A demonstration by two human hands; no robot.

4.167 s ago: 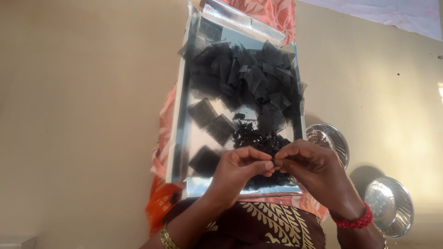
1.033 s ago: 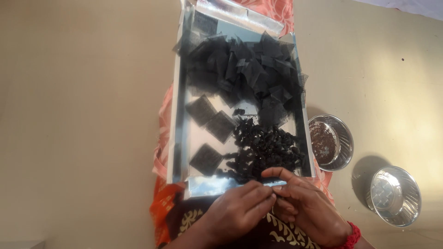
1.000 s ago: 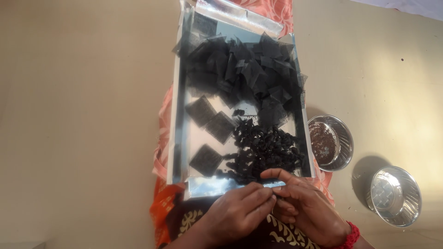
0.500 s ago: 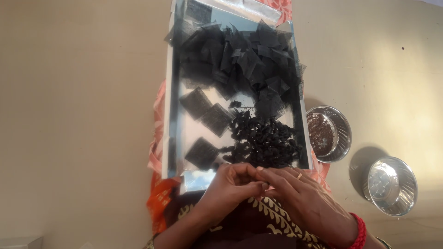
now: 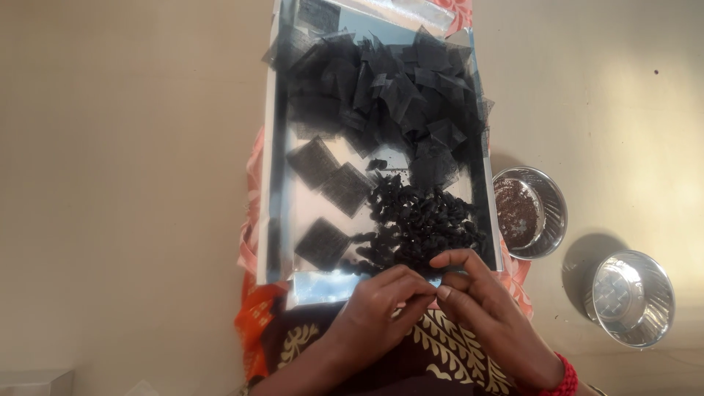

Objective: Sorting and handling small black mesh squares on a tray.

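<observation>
We note a tray [image 5: 275,183] of polished metal, mirror-glossy where bare. On it lie matt black squares [image 5: 315,161] of open-weave mesh cloth and a heap of dull black twisted pieces [image 5: 422,224]. Two round bowls [image 5: 631,297] are shiny metal. The floor [image 5: 125,183] looks smooth and matt beige.

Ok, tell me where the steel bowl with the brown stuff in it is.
In the head view, the steel bowl with brown contents sits on the floor just right of the metal tray, beside the heap of rolled black pieces, with the empty steel bowl further right.
</observation>
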